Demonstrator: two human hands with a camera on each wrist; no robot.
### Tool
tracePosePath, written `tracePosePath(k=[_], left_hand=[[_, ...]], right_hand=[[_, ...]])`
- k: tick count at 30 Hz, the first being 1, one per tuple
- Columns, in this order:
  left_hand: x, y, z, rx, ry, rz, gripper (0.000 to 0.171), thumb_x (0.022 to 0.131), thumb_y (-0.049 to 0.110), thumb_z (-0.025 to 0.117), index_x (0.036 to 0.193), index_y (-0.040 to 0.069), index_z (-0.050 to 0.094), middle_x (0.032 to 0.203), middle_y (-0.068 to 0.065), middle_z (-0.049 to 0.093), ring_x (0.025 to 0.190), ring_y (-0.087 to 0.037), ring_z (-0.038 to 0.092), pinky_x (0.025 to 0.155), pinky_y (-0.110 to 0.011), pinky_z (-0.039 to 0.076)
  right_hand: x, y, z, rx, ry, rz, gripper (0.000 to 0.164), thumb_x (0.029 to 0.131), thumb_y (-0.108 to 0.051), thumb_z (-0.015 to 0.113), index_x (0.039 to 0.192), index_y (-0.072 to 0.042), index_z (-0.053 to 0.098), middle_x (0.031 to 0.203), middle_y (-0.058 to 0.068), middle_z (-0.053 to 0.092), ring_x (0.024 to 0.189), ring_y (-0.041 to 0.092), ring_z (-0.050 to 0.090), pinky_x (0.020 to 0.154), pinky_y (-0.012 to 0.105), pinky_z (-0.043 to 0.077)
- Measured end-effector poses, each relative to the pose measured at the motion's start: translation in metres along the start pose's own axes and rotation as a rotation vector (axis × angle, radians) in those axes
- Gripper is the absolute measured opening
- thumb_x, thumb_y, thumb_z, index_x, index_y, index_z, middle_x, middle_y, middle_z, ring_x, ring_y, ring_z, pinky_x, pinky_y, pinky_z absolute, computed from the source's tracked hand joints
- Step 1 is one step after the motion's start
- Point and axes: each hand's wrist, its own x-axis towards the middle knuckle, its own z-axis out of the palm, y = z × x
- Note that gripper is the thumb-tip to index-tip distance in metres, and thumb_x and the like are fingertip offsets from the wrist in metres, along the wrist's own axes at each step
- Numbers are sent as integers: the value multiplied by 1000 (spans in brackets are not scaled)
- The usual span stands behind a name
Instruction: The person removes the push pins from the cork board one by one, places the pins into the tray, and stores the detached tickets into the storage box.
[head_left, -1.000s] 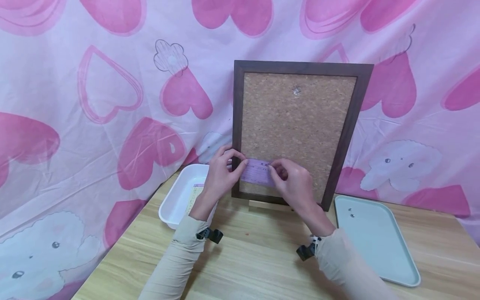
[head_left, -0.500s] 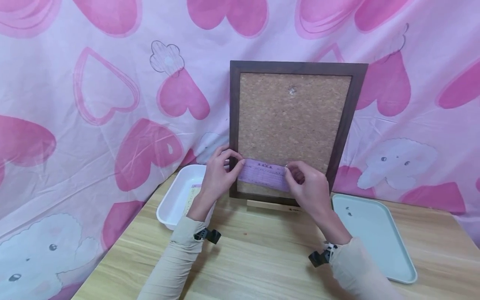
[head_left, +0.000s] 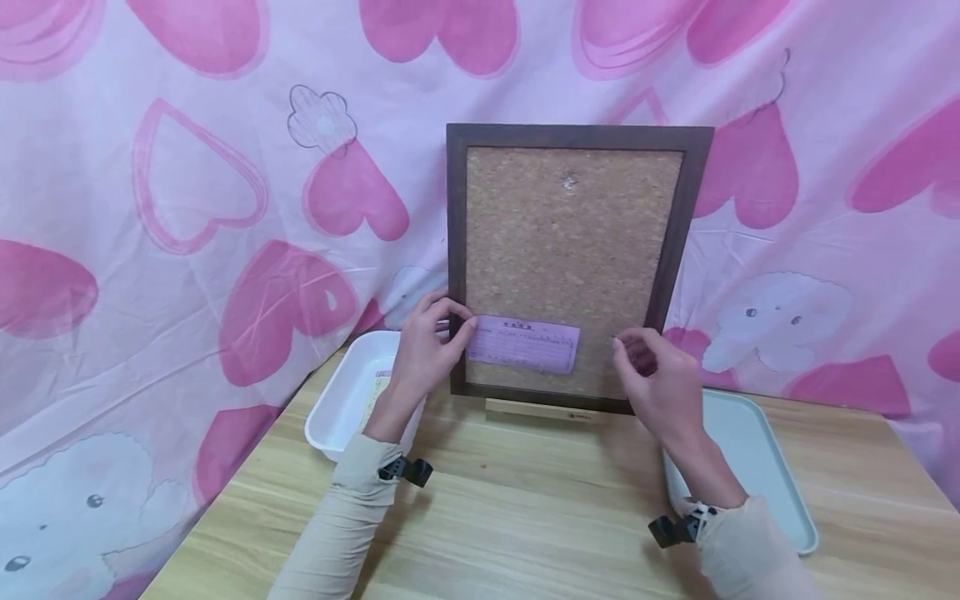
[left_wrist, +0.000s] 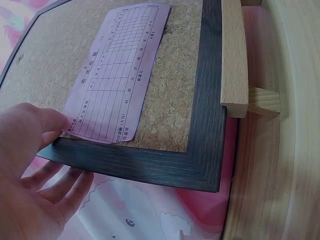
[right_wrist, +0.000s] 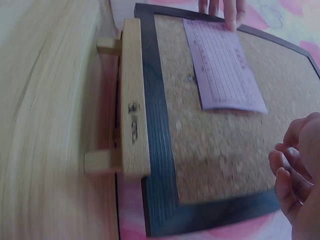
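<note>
A purple printed receipt slip [head_left: 525, 343] lies flat across the lower part of a dark-framed corkboard [head_left: 570, 250]. My left hand [head_left: 427, 350] holds the slip's left end, thumb pressed on it at the frame; in the left wrist view its other fingers [left_wrist: 75, 192] reach behind the frame. Past the slip's right end, my right hand [head_left: 663, 383] stands apart from the paper, thumb and forefinger pinched near the cork. A tiny dark, pin-like thing shows at those fingertips; I cannot tell exactly what it is.
The board leans upright on a wooden stand [head_left: 540, 410]. To its left, a white tub [head_left: 330, 417] contains a yellowish slip [head_left: 378, 392]. On the right lies a pale green tray [head_left: 757, 450], partly behind my right forearm. A pink heart-patterned cloth [head_left: 360, 50] hangs behind.
My right hand has moved rightward along the slip and off its right end, uncovering the whole slip. My left hand keeps its place on the left end.
</note>
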Motion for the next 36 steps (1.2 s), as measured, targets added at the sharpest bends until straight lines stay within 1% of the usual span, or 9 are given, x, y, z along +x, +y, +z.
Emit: tracePosePath(k=[5, 10, 15, 20, 23, 29, 33, 36], left_hand=[[-1, 0, -2, -35, 2, 4, 10, 100, 21, 79, 100, 12, 75, 142, -12, 63, 114, -28, 77, 94, -45, 66], [-1, 3, -4, -38, 7, 5, 11, 100, 21, 78, 100, 11, 75, 142, -12, 63, 113, -28, 78, 94, -42, 66], [-2, 5, -9, -39, 24, 7, 12, 100, 22, 78, 101, 10, 74, 143, -13, 63, 113, -30, 77, 95, -42, 66], [-2, 6, -14, -53, 42, 21, 13, 100, 21, 79, 101, 9, 74, 141, -14, 65, 113, -31, 78, 94, -43, 66], [-3, 4, -17, -64, 53, 30, 12, 100, 19, 79, 101, 8, 74, 136, -13, 66, 112, -31, 78, 93, -44, 66], [-3, -1, -22, -64, 58, 65, 10, 99, 15, 78, 102, 6, 75, 114, -12, 71, 107, -28, 77, 92, -48, 67], [-4, -5, -27, -38, 54, 87, 9, 99, 15, 78, 103, 7, 75, 105, -10, 76, 102, -26, 77, 93, -51, 65], [-8, -7, -34, -21, 48, 88, 8, 100, 15, 78, 104, 8, 75, 101, -8, 79, 99, -24, 78, 93, -49, 65]], right_hand=[[-10, 10, -18, -47, 11, 45, 4, 95, -4, 76, 99, -4, 77, 75, 5, 74, 64, -3, 58, 63, 4, 47], [-20, 24, -34, -91, 4, 101, 3, 96, -7, 76, 98, -6, 77, 75, 5, 74, 66, -12, 55, 64, 4, 46], [-27, 34, -44, -93, -12, 158, 5, 98, -10, 75, 96, -6, 77, 77, 7, 75, 66, -14, 55, 65, 2, 46], [-34, 42, -50, -129, -22, 197, 7, 98, -12, 75, 97, -5, 77, 81, 10, 77, 69, -15, 54, 66, 1, 45], [-37, 48, -52, -147, -18, 217, 8, 98, -12, 76, 98, -4, 77, 83, 12, 79, 69, -19, 53, 65, 1, 45], [-37, 60, -55, -170, 6, 242, 11, 97, -13, 76, 101, -3, 78, 83, 14, 79, 70, -24, 50, 66, 1, 43], [-39, 65, -59, -203, -13, 273, 13, 98, -15, 76, 104, -3, 78, 85, 14, 80, 71, -24, 50, 63, 2, 42], [-40, 67, -61, -211, -38, 299, 16, 99, -17, 75, 107, -3, 78, 87, 16, 80, 72, -22, 49, 61, 4, 43]])
